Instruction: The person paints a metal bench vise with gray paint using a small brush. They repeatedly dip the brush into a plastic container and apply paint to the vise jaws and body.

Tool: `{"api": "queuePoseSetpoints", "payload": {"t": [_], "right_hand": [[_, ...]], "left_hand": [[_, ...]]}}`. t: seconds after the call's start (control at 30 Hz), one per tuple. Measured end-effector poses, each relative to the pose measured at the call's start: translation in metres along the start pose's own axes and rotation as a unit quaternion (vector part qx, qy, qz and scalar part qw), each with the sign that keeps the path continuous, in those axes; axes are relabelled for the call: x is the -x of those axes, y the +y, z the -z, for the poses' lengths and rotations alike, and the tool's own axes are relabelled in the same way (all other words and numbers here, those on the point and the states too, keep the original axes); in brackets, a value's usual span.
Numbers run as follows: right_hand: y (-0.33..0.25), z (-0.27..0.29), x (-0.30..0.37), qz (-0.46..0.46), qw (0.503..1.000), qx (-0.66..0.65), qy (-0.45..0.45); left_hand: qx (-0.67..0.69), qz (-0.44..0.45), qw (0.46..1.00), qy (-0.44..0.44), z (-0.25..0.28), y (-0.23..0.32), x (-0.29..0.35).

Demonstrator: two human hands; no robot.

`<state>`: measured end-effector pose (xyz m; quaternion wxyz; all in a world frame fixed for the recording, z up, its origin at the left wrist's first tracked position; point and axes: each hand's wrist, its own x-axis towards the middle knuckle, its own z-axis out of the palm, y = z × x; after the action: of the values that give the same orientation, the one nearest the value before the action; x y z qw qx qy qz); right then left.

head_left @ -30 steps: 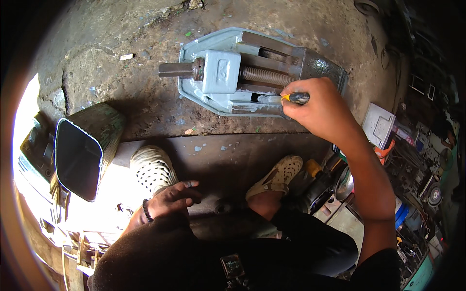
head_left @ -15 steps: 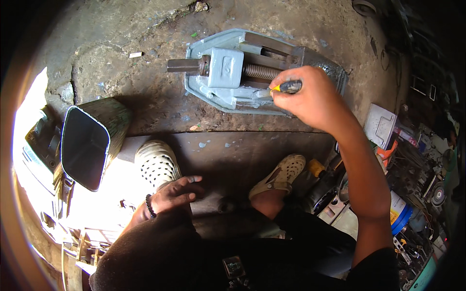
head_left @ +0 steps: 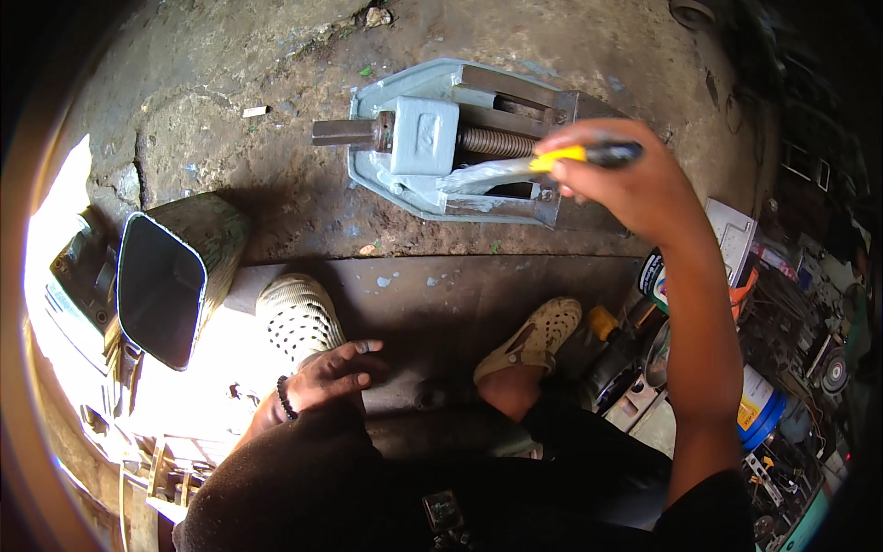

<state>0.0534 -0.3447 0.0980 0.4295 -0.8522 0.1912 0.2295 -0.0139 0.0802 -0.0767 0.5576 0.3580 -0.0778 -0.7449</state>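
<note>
Right hand: the right hand point(head_left: 635, 179) pinches the handle of a paintbrush point(head_left: 558, 159) between thumb and fingers.
Brush: yellow and black handle; the bristles, coated in pale grey-blue, point left over the vise and end just beside its block; the pictures do not settle whether their tip touches.
Vise: the metal vise point(head_left: 391, 191) lies on the concrete slab point(head_left: 193, 101), near the slab's edge closest to the person; grey-blue over much of its body, bare dark metal toward its right end.
Vise parts: a grey-blue block point(head_left: 425, 136), a threaded screw point(head_left: 497, 142) right of it, and a dark square shaft point(head_left: 340, 132) sticking out left.
Left hand: the left hand point(head_left: 329, 375) hangs over the left leg, fingers loosely spread, gripping nothing; a dark beaded bracelet point(head_left: 286, 397) circles the wrist.
Near edge, left: a hollow squared tube point(head_left: 225, 230), its dark opening facing the person.
Feet: pale perforated clogs point(head_left: 296, 311).
Far right: a white bucket with a blue rim point(head_left: 762, 419) among clutter.
</note>
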Motion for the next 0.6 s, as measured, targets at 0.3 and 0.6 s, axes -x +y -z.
{"api": "queuePoseSetpoints", "payload": {"t": [0.3, 0.6], "right_hand": [[0.010, 0.031, 0.122, 0.024, 0.986, -0.139, 0.083], [0.008, -0.039, 0.161, 0.037, 0.984, -0.140, 0.101]], "left_hand": [[0.010, 0.060, 0.998, 0.000, -0.001, 0.022, 0.001], [0.066, -0.002, 0.996, 0.061, -0.021, 0.016, 0.011]]}}
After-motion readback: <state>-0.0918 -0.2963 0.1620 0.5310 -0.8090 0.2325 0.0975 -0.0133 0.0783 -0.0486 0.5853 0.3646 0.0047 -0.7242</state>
